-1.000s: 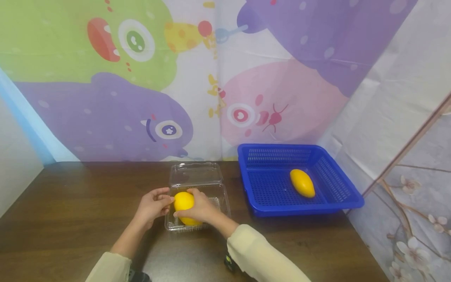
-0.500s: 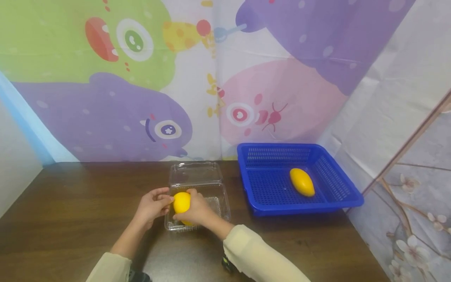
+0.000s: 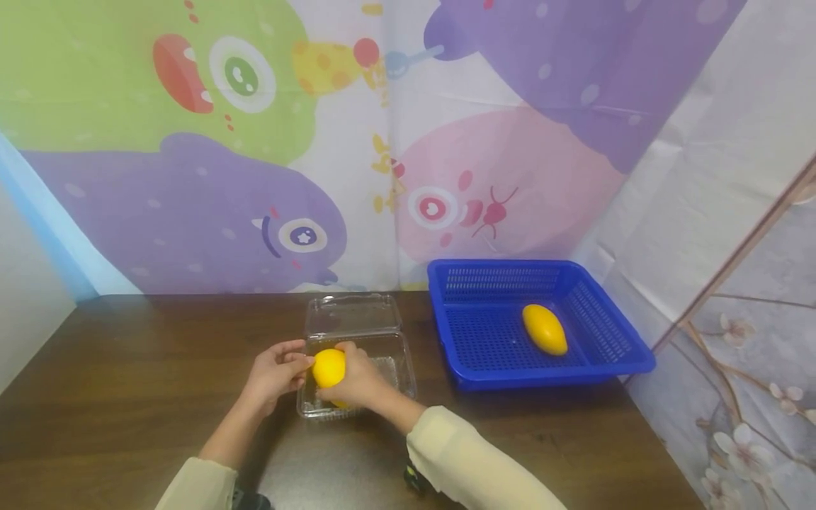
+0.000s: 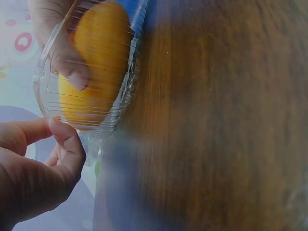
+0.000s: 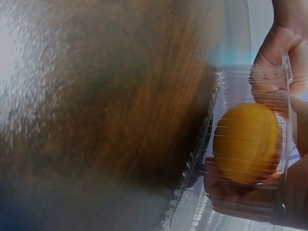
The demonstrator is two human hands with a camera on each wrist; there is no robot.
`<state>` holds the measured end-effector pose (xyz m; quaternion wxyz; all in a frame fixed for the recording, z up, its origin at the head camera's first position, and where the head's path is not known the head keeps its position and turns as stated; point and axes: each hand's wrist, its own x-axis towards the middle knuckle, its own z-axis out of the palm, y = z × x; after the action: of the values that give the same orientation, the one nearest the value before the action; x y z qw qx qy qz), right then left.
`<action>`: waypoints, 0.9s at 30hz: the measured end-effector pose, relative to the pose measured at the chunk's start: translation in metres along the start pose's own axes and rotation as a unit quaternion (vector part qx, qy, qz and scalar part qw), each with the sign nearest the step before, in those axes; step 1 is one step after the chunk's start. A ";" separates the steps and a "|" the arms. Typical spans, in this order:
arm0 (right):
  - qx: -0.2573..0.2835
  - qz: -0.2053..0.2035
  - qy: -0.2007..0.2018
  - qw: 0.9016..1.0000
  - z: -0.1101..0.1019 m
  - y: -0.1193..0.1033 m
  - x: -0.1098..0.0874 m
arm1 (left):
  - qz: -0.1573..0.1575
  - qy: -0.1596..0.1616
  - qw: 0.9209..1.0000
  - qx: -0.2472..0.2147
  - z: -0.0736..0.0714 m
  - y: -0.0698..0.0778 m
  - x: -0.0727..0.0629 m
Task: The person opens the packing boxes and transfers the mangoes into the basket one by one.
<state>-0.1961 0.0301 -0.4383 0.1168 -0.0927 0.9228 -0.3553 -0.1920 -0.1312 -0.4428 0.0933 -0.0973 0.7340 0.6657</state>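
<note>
A yellow mango (image 3: 329, 368) sits low inside a clear plastic clamshell box (image 3: 411, 379), against its left side. My right hand (image 3: 358, 380) grips the mango from above, thumb on the near side and fingers over the far side. The left wrist view shows this mango (image 4: 107, 53) lengthwise through the ribbed plastic wall. With thumb and finger, my left hand (image 3: 275, 372) pinches the box's left rim. Through the wall in the right wrist view, the mango's rounded end (image 5: 248, 144) shows. The lid (image 3: 353, 316) lies folded back behind the box.
To the right stands a blue perforated basket (image 3: 510, 377) with a second mango (image 3: 545, 330) in it. A dark wooden table (image 3: 127, 382) bears everything. Behind it hangs a cartoon-printed cloth (image 3: 255, 177), and a floral panel (image 3: 752, 397) borders the right side.
My right hand has shifted slightly left and now covers more of the mango. The left hand has kept its hold on the rim; box and basket stand as before.
</note>
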 end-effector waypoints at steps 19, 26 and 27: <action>-0.020 -0.008 0.003 1.000 -0.016 -0.005 -0.006 | 0.003 0.003 1.000 -0.009 -0.001 0.000 0.001; -0.021 -0.017 0.005 1.000 -0.019 -0.002 -0.006 | -0.001 0.004 1.000 -0.005 0.000 0.000 0.001; -0.026 -0.016 0.006 1.000 -0.020 -0.001 -0.005 | 0.000 0.004 1.000 -0.004 0.000 0.000 0.000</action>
<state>-0.1964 0.0434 -0.4224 0.1028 -0.1082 0.9307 -0.3338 -0.1924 -0.1310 -0.4427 0.0904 -0.1002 0.7318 0.6680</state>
